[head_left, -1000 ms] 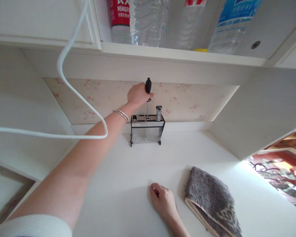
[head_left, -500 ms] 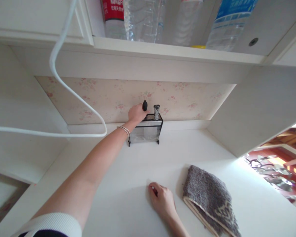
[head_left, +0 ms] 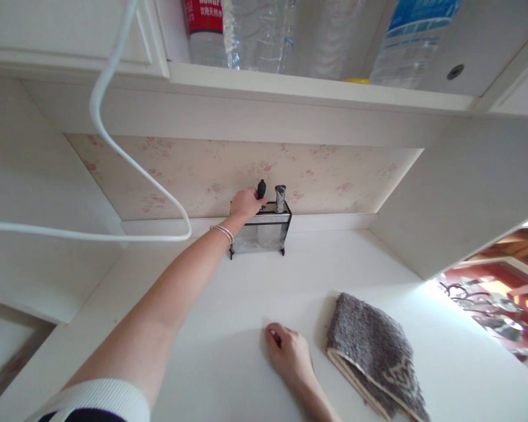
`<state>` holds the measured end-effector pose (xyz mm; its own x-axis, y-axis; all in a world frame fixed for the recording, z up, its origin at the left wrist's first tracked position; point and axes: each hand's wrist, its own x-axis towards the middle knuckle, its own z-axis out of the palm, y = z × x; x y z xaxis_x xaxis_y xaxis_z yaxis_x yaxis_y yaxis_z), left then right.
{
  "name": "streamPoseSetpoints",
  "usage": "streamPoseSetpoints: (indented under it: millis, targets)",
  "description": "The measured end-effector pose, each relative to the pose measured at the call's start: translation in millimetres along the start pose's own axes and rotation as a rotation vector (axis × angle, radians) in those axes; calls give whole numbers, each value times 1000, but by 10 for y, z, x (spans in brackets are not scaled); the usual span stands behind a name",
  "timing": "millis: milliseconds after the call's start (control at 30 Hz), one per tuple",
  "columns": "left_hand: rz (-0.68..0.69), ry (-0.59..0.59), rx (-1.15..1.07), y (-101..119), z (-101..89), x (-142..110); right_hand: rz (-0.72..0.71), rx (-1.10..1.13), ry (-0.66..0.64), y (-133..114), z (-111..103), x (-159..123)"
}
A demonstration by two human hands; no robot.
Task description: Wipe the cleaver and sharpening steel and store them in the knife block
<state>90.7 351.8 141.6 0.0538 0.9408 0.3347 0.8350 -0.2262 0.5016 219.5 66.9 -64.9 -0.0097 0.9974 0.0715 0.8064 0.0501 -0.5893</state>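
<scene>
My left hand reaches to the back of the white counter, its fingers closed around the lower part of an upright black handle. The handle stands at the top of a knife holder with a black frame and see-through sides. What lies below the handle is hidden by my hand and the holder's top. Just right of it, a grey patterned handle sticks up from the same holder. My right hand rests on the counter, loosely curled, with nothing visible in it. A folded grey-brown towel lies to its right.
A white cable hangs in a loop at the left, in front of the cabinet. Overhead, an open shelf holds several plastic bottles. Side panels bound the counter. Shiny metal items show beyond the right edge.
The black handle has shifted very slightly to the right with my left hand. My right hand, the towel and the holder stay in place; the view itself has moved a little.
</scene>
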Motion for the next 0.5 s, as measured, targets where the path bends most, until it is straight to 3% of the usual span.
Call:
streamPoseSetpoints:
  millis: [333,433,500]
  targets:
    - [30,54,-221,-45,-38,-165,4,42,-20,-23,-24,-16]
    - [8,126,-346,-181,-103,-332,35,149,-57,-31,-42,-23]
    - [-52,171,-435,-342,-135,-450,105,337,-163,-37,-116,42]
